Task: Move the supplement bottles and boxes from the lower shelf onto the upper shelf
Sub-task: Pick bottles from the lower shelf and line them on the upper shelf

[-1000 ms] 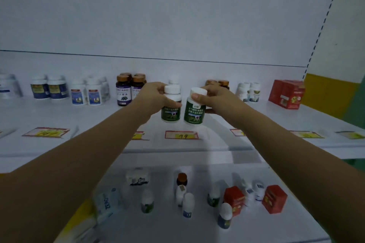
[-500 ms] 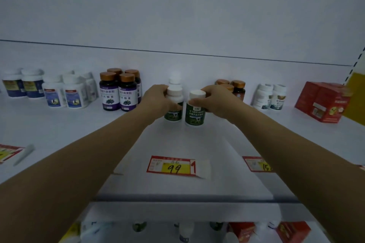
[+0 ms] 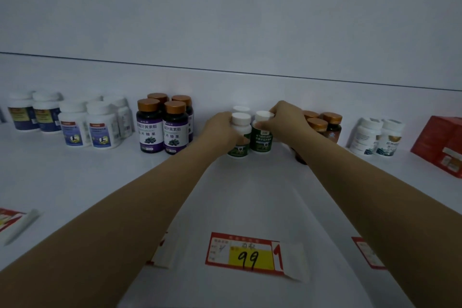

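Note:
Two green-labelled supplement bottles with white caps stand side by side at the back of the upper shelf [image 3: 250,195]. My left hand [image 3: 221,130] wraps the side of the left green bottle [image 3: 240,137]. My right hand [image 3: 287,120] grips the right green bottle [image 3: 261,136] by its cap and side. Both bottles rest upright on the shelf, in front of another white-capped bottle [image 3: 241,109]. The lower shelf is out of view.
Left of my hands stand purple-labelled bottles with bronze caps [image 3: 162,127] and white bottles with blue labels [image 3: 87,125]. To the right are dark bottles with bronze caps [image 3: 325,125], two white bottles [image 3: 377,137] and a red box [image 3: 442,145]. A "99" price tag [image 3: 246,252] lies near the front edge.
Both hands pushed the two green bottles further back along the upper shelf, close to the rear wall. My view closed in on the shelf, and the lower shelf dropped out of sight.

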`<action>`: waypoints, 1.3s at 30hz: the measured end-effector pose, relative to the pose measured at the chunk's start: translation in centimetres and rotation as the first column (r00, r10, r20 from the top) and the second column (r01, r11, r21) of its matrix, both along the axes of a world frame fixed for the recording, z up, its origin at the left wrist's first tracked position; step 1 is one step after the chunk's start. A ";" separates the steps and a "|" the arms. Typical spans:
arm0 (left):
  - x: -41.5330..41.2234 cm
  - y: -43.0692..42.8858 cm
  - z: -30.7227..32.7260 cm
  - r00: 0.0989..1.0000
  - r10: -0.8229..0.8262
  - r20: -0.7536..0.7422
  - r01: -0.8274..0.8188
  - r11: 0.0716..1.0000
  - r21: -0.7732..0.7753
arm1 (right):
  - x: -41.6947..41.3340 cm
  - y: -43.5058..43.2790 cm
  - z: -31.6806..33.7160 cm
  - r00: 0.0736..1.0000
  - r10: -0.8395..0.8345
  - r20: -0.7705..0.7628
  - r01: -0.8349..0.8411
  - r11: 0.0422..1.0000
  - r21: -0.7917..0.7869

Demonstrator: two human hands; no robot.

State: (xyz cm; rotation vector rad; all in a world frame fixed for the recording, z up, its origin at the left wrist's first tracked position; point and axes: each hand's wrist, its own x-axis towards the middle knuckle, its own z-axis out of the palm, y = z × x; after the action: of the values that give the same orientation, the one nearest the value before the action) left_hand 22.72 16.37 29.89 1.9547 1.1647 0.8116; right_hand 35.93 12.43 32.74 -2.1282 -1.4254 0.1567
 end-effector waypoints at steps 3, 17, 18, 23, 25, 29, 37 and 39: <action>0.2 0.5 -0.2 1.000 -0.021 -0.012 0.021 1.000 -0.022 | 0.0 0.8 -0.3 0.998 -0.018 -0.066 0.022 0.998 0.056; 0.3 0.1 0.1 0.997 0.016 -0.079 -0.016 1.000 -0.002 | 0.6 2.3 -1.2 1.000 -0.011 -0.027 0.014 0.994 0.110; 0.4 -0.1 0.2 0.996 0.031 -0.089 -0.031 1.000 0.004 | 0.6 2.2 -1.3 1.000 0.008 -0.015 -0.006 0.994 0.111; 1.1 -1.0 0.4 0.986 0.087 -0.143 -0.079 0.995 0.062 | 0.5 2.1 -1.4 0.998 0.050 0.041 -0.053 0.995 0.081; 1.4 -1.4 0.7 0.984 0.098 -0.149 -0.093 0.995 0.041 | 0.2 1.6 -1.2 0.997 0.059 0.059 -0.063 0.996 0.058; 1.1 -2.3 0.9 0.956 0.137 -0.258 -0.126 0.990 0.059 | -0.2 -0.1 -0.7 0.976 0.087 0.198 -0.081 0.996 -0.039; -1.9 -6.3 1.1 0.733 0.170 -0.659 -0.046 0.978 0.202 | -2.0 -5.9 2.1 0.871 0.262 0.416 -0.114 0.931 -0.348; -2.6 -7.4 1.1 0.703 0.174 -0.689 -0.029 0.976 0.217 | -2.6 -7.8 2.0 0.860 0.252 0.444 -0.085 0.928 -0.363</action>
State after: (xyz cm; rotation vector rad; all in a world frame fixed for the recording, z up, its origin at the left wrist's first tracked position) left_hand 20.14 9.02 31.03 2.4845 1.6935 0.1888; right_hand 33.30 4.67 34.70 -2.4224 -2.0048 -0.0897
